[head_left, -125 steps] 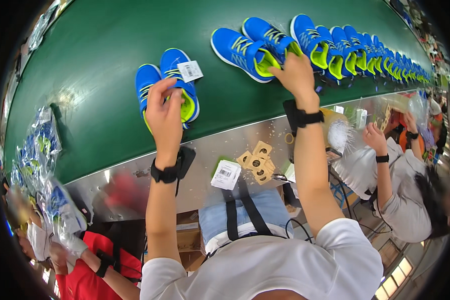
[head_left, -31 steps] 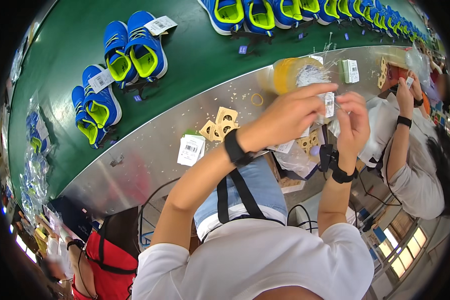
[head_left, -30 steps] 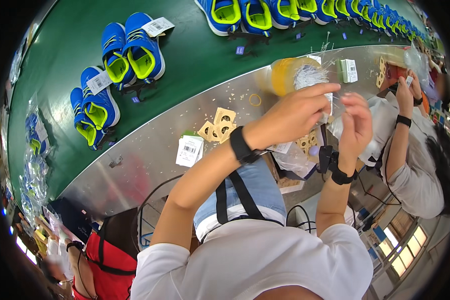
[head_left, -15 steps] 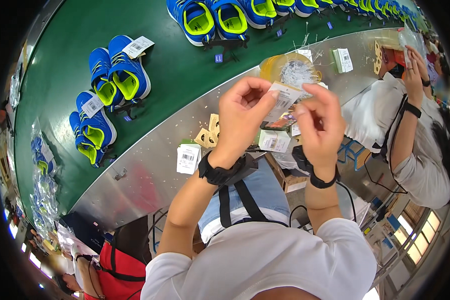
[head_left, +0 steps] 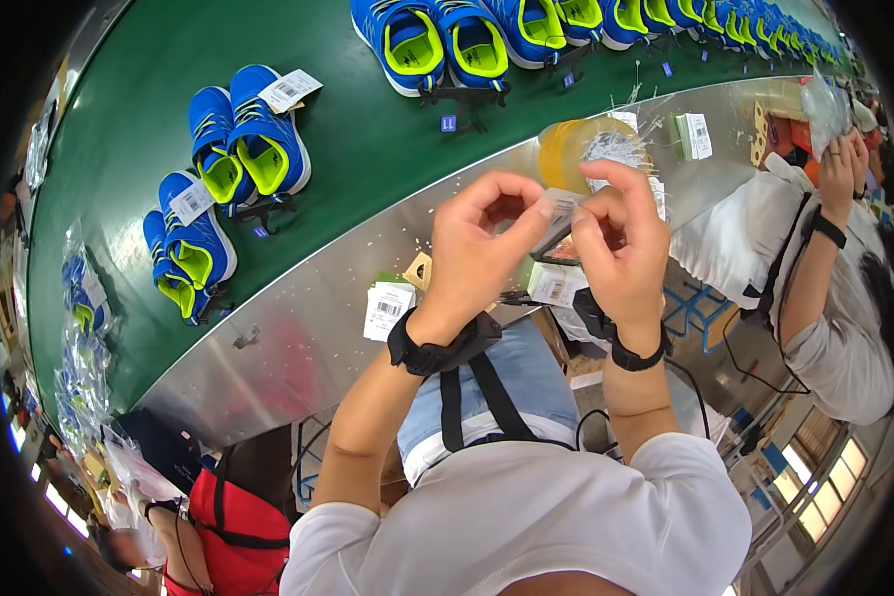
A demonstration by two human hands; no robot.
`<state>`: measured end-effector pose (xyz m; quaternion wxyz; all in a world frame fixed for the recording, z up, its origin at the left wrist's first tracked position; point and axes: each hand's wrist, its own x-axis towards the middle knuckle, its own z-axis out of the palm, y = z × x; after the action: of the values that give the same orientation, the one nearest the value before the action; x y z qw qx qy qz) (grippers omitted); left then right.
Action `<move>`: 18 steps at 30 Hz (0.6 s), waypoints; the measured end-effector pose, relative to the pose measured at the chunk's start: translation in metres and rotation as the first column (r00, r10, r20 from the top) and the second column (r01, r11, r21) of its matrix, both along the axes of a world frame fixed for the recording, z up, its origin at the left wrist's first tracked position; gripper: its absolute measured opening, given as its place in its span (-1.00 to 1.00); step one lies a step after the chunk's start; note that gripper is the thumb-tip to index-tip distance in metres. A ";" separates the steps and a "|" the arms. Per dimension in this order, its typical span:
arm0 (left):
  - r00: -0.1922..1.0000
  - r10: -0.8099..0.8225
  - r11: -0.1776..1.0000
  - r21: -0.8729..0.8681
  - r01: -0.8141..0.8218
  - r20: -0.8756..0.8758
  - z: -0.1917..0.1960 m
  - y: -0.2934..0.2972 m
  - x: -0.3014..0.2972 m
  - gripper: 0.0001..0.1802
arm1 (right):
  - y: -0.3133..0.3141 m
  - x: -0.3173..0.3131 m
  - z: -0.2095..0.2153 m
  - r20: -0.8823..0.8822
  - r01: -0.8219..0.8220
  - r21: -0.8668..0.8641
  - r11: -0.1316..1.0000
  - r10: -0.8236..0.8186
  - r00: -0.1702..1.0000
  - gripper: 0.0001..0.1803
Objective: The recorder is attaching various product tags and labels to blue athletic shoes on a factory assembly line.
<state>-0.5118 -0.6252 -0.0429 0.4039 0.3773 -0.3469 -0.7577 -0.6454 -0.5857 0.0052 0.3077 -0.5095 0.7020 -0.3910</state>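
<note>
Tag (head_left: 558, 217), seemingly paper, half hidden between left hand (head_left: 477, 253) and right hand (head_left: 621, 248)

- Tag (head_left: 556, 221): pinched between the left hand (head_left: 482, 253) and right hand (head_left: 621, 248); mostly covered by fingers, print blurred.
- Yellow tub (head_left: 578, 154): lower part hidden behind the hands.
- Card cut-outs (head_left: 417, 270): only a corner shows beside the left hand.
- Label stack (head_left: 556, 283): partly hidden under the right wrist.
- Far shoes (head_left: 765, 25): shrink toward the rim, too small to count.
- Bagged items (head_left: 79, 328): at the left rim, contents unclear.
- Co-worker (head_left: 844, 288): cut off by the right rim; hands (head_left: 842, 159) raised, what they hold cannot be told.
- Person in red (head_left: 219, 517): cut off at the lower edge.
</note>
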 end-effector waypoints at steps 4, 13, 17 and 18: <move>0.889 0.310 0.486 -0.859 0.157 0.338 -0.009 -0.018 0.011 -0.72 | -0.006 0.001 -0.002 0.166 -0.030 0.157 0.987 0.004 0.986 -0.74; 0.719 0.229 0.243 -0.754 0.610 0.656 -0.015 -0.037 0.041 -0.77 | -0.013 0.003 -0.047 -0.259 -0.121 -0.039 0.992 0.107 0.960 -0.90; 0.567 0.399 0.361 -0.692 0.625 0.720 -0.043 -0.075 0.024 -0.69 | -0.021 0.009 -0.047 -0.028 -0.034 -0.005 0.999 0.034 0.999 -0.89; 0.525 0.443 0.353 -0.680 0.643 0.726 -0.053 -0.087 0.016 -0.67 | -0.022 0.009 -0.046 -0.035 -0.028 0.009 1.000 0.029 0.999 -0.89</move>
<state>-0.4959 -0.7125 -0.0958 0.2583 0.3625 -0.8814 -0.1582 -0.6369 -0.6075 -0.0403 0.3030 -0.5250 0.7016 -0.3746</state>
